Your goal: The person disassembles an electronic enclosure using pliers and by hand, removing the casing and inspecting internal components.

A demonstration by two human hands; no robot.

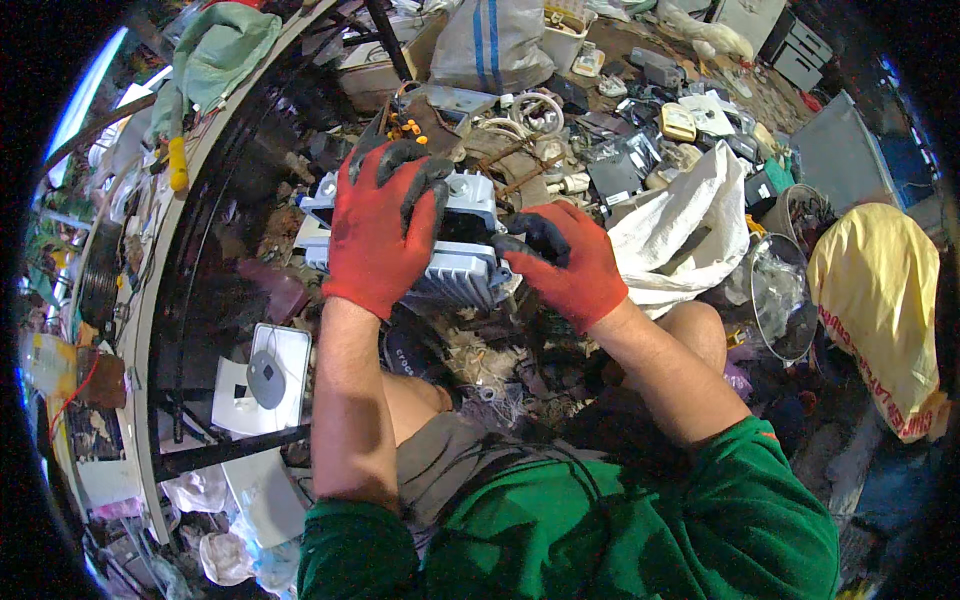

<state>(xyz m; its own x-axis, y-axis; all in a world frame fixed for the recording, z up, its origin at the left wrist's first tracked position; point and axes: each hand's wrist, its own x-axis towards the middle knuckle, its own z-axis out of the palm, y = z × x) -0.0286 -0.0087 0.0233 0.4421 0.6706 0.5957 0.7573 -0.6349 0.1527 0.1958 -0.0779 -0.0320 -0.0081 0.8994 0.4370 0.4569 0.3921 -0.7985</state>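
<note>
A light grey metal housing with cooling fins is held up in front of me, its two halves parted by a dark gap. My left hand, in a red glove with dark grey fingertips, lies over its left part, fingers curled on the far half. At the right end my right hand, gloved the same way, pinches the housing's corner with thumb and bent fingers. What lies inside the gap is mostly hidden in shadow and by my left hand.
Scrap electronics and cables cover the ground ahead. A white sack slumps at right, beside a wire-rimmed basket and a yellow sack. At left runs a bench edge with a yellow-handled tool.
</note>
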